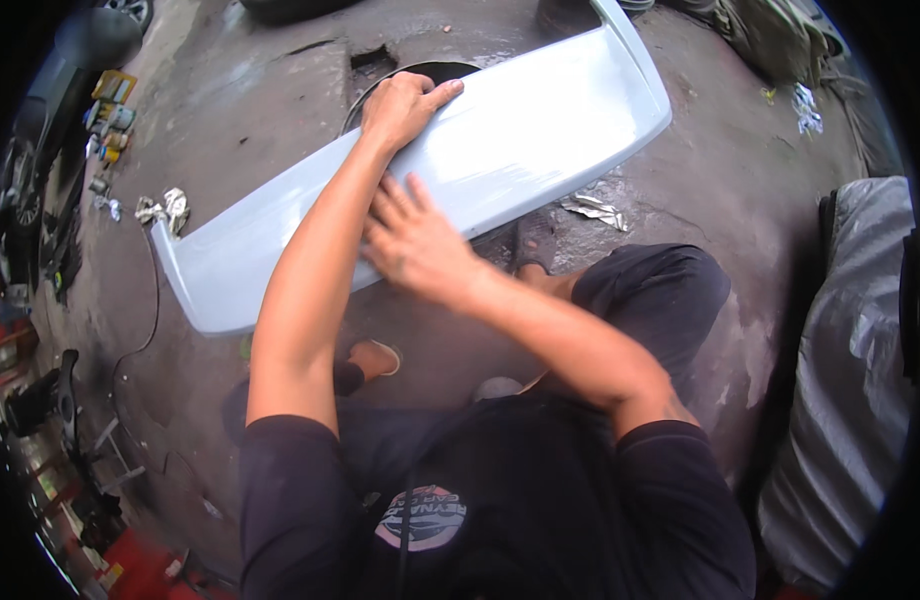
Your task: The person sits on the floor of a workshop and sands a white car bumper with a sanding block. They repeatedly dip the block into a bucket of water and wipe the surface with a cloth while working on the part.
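Observation:
A long, glossy pale grey car spoiler (540, 120) slants across the upper middle, its upturned ends at the lower left and upper right. My left hand (405, 108) grips its far edge, fingers curled over it and thumb lying on the top face. Nearer to me, my right hand (420, 245) lies over the near part of the spoiler beside my left forearm. Its fingers are spread and a little smeared by motion; I see nothing held in it. Part of the spoiler is hidden behind my left forearm.
Beneath the spoiler shows a dark round rim (358, 108). Crumpled foil (595, 210) lies close to my foot. A cable (152, 310) runs along the floor at left, near several cans and bottles (110, 125). A silver-grey cover (845, 370) drapes something at right.

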